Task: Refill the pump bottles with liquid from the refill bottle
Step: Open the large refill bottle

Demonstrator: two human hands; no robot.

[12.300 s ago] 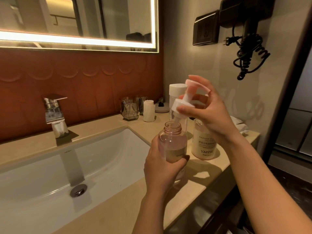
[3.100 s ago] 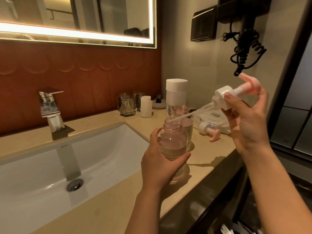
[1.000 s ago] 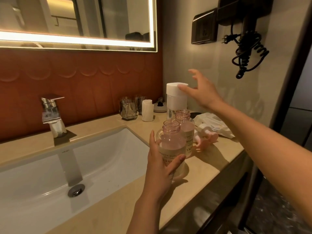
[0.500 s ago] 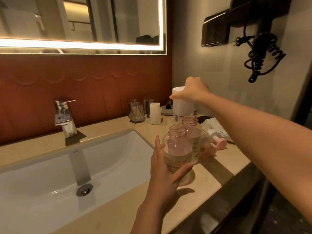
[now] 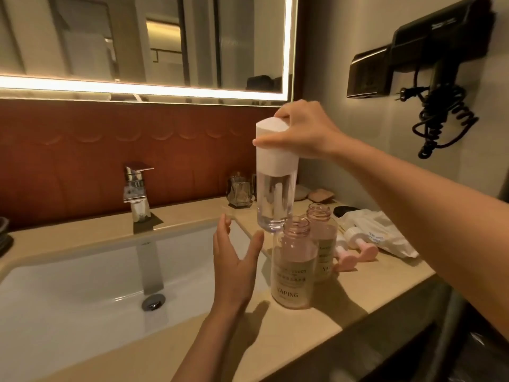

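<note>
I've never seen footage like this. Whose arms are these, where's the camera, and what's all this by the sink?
No machine here: a person's two bare arms, filmed by one wide-angle camera worn on the head, looking down. The right hand curls its fingers round the white cap of a tall clear refill bottle, held above the beige counter. The left hand is open beside the nearer pink-tinted open-necked bottle, not touching it; a second pink-tinted bottle stands behind. Two pink-and-white pump tops lie to their right.
</note>
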